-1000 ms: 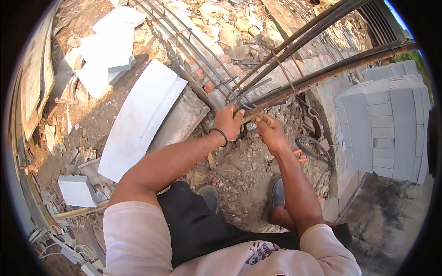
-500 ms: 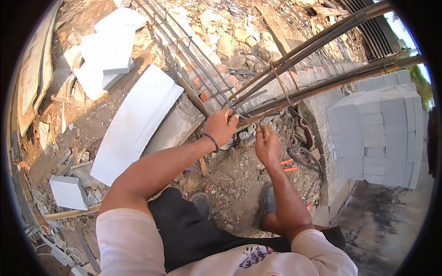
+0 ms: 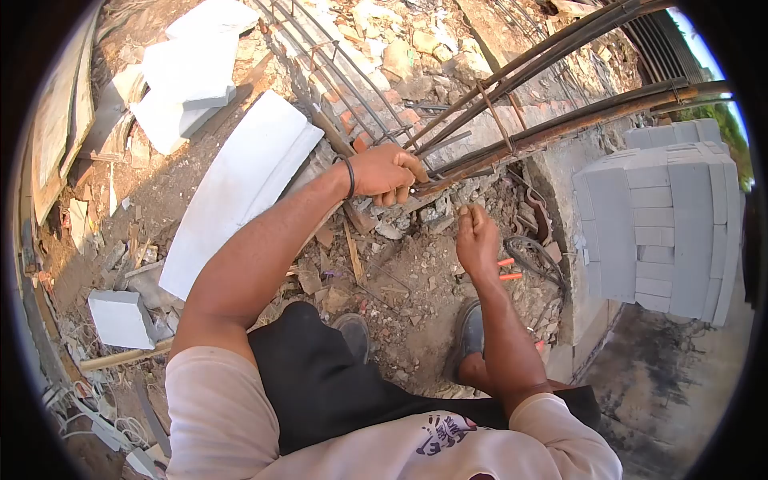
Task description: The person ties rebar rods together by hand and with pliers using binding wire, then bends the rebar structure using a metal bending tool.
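Rebar (image 3: 560, 131), L hand (image 3: 388, 173) alongside, R hand (image 3: 477, 242) nr.

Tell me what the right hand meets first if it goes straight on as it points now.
Likely the rusty bars ahead of the right hand, though depth is unclear; the rubble between may lie lower.

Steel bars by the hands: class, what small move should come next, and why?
Probably bring the right hand up to the end of the steel bars. The left hand is at that end, while the right is apart from it, nearer the body, fingertips pinched together. Whether they hold anything is too small to tell.
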A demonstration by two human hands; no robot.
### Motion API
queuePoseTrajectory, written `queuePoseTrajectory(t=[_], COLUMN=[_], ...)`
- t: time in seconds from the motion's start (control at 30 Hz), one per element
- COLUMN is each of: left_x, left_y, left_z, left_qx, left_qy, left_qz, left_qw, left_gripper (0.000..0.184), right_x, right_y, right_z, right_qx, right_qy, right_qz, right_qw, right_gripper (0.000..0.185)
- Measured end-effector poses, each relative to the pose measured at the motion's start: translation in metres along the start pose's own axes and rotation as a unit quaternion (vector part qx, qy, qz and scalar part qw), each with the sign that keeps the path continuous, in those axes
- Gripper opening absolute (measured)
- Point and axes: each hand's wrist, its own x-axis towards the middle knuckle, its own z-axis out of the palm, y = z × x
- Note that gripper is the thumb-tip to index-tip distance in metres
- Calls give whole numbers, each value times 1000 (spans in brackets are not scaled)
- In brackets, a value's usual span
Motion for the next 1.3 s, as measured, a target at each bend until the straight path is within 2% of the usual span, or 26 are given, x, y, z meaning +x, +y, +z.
queuePoseTrajectory(t=[0.03,0.07,0.1,0.23,0.3,0.37,0.43,0.57,0.6,0.63,0.7,0.73,0.8,0.87,0.97,1.03,1.07,1.13,1.23,1.3], left_x=[-4,-11,-17,-18,-7,6,12,27,27,30,35,38,41,40,38,41,43,43,40,38], left_y=[-2,-8,-12,-40,-44,-53,-58,-75,-73,-74,-72,-73,-71,-68,-67,-70,-72,-76,-78,-76], left_z=[-10,-15,-15,6,16,24,34,37,37,37,36,37,40,46,43,35,28,18,23,27], left_qx=[11,19,17,45,-17,-59,-159,-259,-263,-262,-278,-279,-212,-207,-211,-223,-245,-260,-302,-303], left_qy=[-56,-66,-59,-28,54,45,61,31,34,31,32,28,84,102,108,96,89,82,90,99], left_qz=[-41,-57,-60,-106,-66,-52,-68,-53,-49,-51,-39,-40,-31,-30,-21,-12,-11,-19,-25,-31], left_qw=[998,996,996,993,996,996,983,964,963,963,959,959,973,973,971,970,965,962,949,947], left_gripper=[44,45,45,51,56,60,60,56,41,41,28,28,24,24,23,22,22,24,28,27], right_x=[1,0,2,-2,-4,-9,-12,-12,-15,-16,-17,-19,-14,-5,7,16,21,28,36,45], right_y=[0,2,4,19,11,6,4,1,3,4,3,4,8,6,0,4,6,6,-3,-6], right_z=[-2,-5,-8,-32,-28,-13,-1,8,7,6,6,5,9,14,14,10,7,-1,-10,-20], right_qx=[4,-39,-82,-78,-100,-113,-127,-150,-124,-98,-61,-26,-32,-34,0,-34,-35,-135,-214,-219], right_qy=[-2,23,48,65,72,80,84,83,89,99,107,113,122,127,84,52,52,27,-5,-9], right_qz=[-3,-13,-26,4,-54,-76,-95,-86,-79,-73,-66,-57,-56,-60,-24,-109,-108,-190,-198,-221], right_qw=[1000,999,995,995,991,987,984,981,985,988,990,992,990,989,996,992,992,972,957,950], right_gripper=[23,23,23,22,19,17,16,15,16,18,19,21,22,22,22,18,18,16,13,13])
